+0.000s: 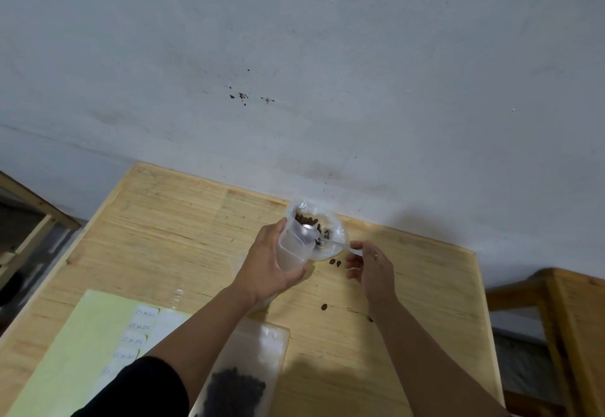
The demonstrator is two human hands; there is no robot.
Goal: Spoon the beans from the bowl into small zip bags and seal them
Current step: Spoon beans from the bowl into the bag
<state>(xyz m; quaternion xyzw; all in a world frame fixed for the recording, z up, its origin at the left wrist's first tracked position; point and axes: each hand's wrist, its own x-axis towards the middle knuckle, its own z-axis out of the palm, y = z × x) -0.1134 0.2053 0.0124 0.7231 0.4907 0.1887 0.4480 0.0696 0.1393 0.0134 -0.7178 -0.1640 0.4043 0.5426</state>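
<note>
A filled zip bag [244, 374] lies nearest me on the desk [409, 302]; beyond it my left hand [268, 262] wraps its grip around an open bag [291, 246], while my right hand [370, 266] pinches a spoon [322, 236] over the bowl [339, 236] of beans [309, 220] by the wall

- The table [183, 230] I'm working over is pale yellow wood with fine straight grain.
- The wall [327, 56] reads grey-white, with a few dark brown specks.
- My zip bag [293, 246] is frosted, translucent white.
- The beans [309, 220] in the clear bowl [339, 236] are dark brown.
- The spoon [309, 230] shines silver.
- The paper sheet [78, 351] is light yellow-green; its labels [144, 320] are white with dark handwriting.
- My sleeve [154, 387] is black.
</note>
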